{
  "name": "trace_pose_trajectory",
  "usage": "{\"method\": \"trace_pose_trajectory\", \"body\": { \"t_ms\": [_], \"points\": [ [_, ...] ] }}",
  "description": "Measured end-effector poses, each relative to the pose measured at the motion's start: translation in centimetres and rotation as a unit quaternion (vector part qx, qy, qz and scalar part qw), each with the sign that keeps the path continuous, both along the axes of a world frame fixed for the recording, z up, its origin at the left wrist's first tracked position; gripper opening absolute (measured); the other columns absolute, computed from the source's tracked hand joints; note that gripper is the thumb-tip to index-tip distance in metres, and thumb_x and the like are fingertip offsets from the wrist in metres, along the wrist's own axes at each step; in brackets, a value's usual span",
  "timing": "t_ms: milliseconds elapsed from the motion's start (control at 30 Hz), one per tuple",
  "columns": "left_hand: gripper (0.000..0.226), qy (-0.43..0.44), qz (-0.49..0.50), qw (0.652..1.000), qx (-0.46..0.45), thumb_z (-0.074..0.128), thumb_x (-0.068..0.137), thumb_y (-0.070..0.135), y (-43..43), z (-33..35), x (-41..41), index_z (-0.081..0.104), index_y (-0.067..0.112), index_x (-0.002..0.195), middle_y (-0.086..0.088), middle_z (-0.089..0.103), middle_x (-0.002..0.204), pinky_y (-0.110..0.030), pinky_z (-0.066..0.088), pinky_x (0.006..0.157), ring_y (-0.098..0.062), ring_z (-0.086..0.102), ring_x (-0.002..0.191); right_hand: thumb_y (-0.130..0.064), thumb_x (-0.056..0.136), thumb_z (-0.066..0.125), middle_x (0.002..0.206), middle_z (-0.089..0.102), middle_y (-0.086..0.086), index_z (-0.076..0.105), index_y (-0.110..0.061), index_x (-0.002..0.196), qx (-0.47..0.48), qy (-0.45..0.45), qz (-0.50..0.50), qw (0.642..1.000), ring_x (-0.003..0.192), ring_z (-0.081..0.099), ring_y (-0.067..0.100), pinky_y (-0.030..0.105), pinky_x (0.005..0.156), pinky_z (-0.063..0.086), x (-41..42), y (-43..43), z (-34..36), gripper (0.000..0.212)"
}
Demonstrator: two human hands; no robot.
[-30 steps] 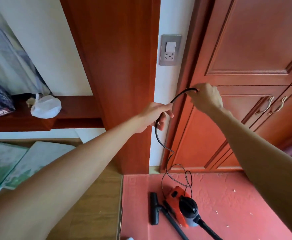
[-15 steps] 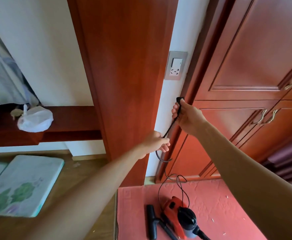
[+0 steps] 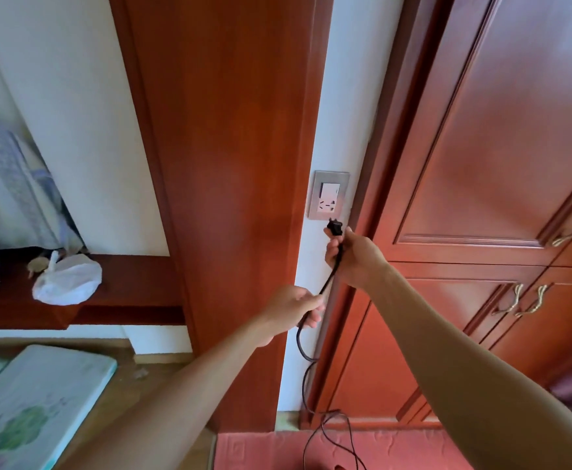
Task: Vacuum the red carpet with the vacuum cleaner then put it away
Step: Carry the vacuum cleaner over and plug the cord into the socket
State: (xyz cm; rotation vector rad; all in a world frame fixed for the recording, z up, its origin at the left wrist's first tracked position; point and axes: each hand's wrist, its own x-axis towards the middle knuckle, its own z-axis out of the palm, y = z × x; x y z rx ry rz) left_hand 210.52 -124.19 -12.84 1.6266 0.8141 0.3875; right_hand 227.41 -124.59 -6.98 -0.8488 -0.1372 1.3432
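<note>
My right hand (image 3: 354,257) grips the black plug (image 3: 334,227) of the vacuum's power cord, holding it just below the grey wall socket (image 3: 329,195); the plug's prongs point up toward the socket, a short gap away. Lower down, my left hand (image 3: 294,308) holds the black cord (image 3: 300,344), which hangs in loops down to the red carpet (image 3: 264,451) at the bottom edge. Only a dark sliver of the vacuum cleaner (image 3: 338,467) shows at the bottom of the frame.
A red-brown wooden pillar (image 3: 230,164) stands left of the socket and a wooden wardrobe (image 3: 501,164) with brass handles to the right. A white plastic bag (image 3: 67,279) lies on a low shelf, and a pale green mat (image 3: 30,408) on the wooden floor at left.
My right hand has slid to the cord's end and raised the plug up to just under the socket. The view tilted upward, so the vacuum has almost left the frame.
</note>
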Motion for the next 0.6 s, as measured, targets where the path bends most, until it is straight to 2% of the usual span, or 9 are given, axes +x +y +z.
{"method": "trace_pose_trajectory", "body": {
  "t_ms": [100, 167, 267, 333, 433, 533, 600],
  "points": [
    [0.034, 0.009, 0.029, 0.999, 0.011, 0.052, 0.102, 0.025, 0.5, 0.1, 0.8, 0.068, -0.006, 0.101, -0.006, 0.069, 0.08, -0.015, 0.05, 0.062, -0.01, 0.064, 0.066, -0.02, 0.105, 0.041, 0.072, 0.052, 0.001, 0.062, 0.002, 0.094, 0.036, 0.086, 0.042, 0.995, 0.046, 0.055, 0.011, 0.018, 0.045, 0.048, 1.1, 1.0, 0.2, 0.032],
    [0.033, 0.007, 0.056, 0.998, 0.01, 0.053, 0.103, 0.024, 1.1, 0.3, 1.3, 0.069, -0.004, 0.1, -0.007, 0.069, 0.079, -0.012, 0.049, 0.059, -0.009, 0.063, 0.063, -0.02, 0.105, 0.042, 0.07, 0.053, 0.003, 0.061, 0.005, 0.098, 0.051, 0.112, 0.065, 0.99, 0.049, 0.054, 0.011, 0.02, 0.047, 0.049, 1.8, 1.9, 0.0, 0.031],
    [0.028, 0.003, 0.088, 0.996, 0.007, 0.054, 0.102, 0.023, 1.7, 0.2, 2.1, 0.068, 0.0, 0.096, -0.009, 0.068, 0.078, -0.012, 0.046, 0.057, -0.009, 0.06, 0.058, -0.022, 0.105, 0.041, 0.072, 0.052, 0.004, 0.064, 0.011, 0.098, 0.056, 0.118, 0.091, 0.987, 0.051, 0.049, 0.01, 0.022, 0.047, 0.048, 3.0, 3.4, -0.5, 0.041],
    [0.027, 0.007, 0.099, 0.995, 0.005, 0.054, 0.101, 0.024, 1.9, -0.1, 2.7, 0.069, 0.003, 0.094, -0.007, 0.069, 0.076, -0.015, 0.047, 0.061, -0.011, 0.061, 0.06, -0.023, 0.106, 0.039, 0.081, 0.055, 0.005, 0.065, 0.007, 0.094, 0.063, 0.113, 0.104, 0.986, 0.056, 0.049, 0.01, 0.023, 0.049, 0.048, 3.7, 4.2, -0.7, 0.041],
    [0.026, 0.002, 0.115, 0.993, -0.021, 0.054, 0.102, 0.025, 2.0, -0.5, 3.5, 0.068, 0.006, 0.092, -0.006, 0.071, 0.076, -0.02, 0.05, 0.066, -0.013, 0.064, 0.065, -0.023, 0.106, 0.039, 0.075, 0.055, 0.005, 0.057, -0.002, 0.094, 0.044, 0.052, 0.1, 0.993, 0.06, 0.051, 0.013, 0.024, 0.049, 0.049, 4.4, 5.2, -1.2, 0.03],
    [0.022, 0.015, 0.117, 0.992, -0.032, 0.057, 0.1, 0.024, 2.3, -0.3, 4.4, 0.067, 0.005, 0.095, -0.009, 0.071, 0.08, -0.022, 0.054, 0.068, -0.017, 0.066, 0.07, -0.018, 0.104, 0.044, 0.07, 0.057, 0.009, 0.055, -0.004, 0.088, 0.018, -0.057, 0.072, 0.996, 0.056, 0.054, 0.018, 0.024, 0.047, 0.049, 5.0, 6.0, -1.6, 0.024],
    [0.013, 0.03, 0.113, 0.993, -0.028, 0.059, 0.097, 0.018, 2.3, 0.1, 5.3, 0.062, 0.007, 0.092, -0.011, 0.071, 0.081, -0.02, 0.052, 0.062, -0.018, 0.065, 0.069, -0.015, 0.102, 0.051, 0.072, 0.062, 0.012, 0.058, -0.002, 0.088, -0.002, -0.149, 0.048, 0.988, 0.054, 0.057, 0.019, 0.025, 0.047, 0.05, 5.3, 6.6, -1.6, 0.02]
  ]
}}
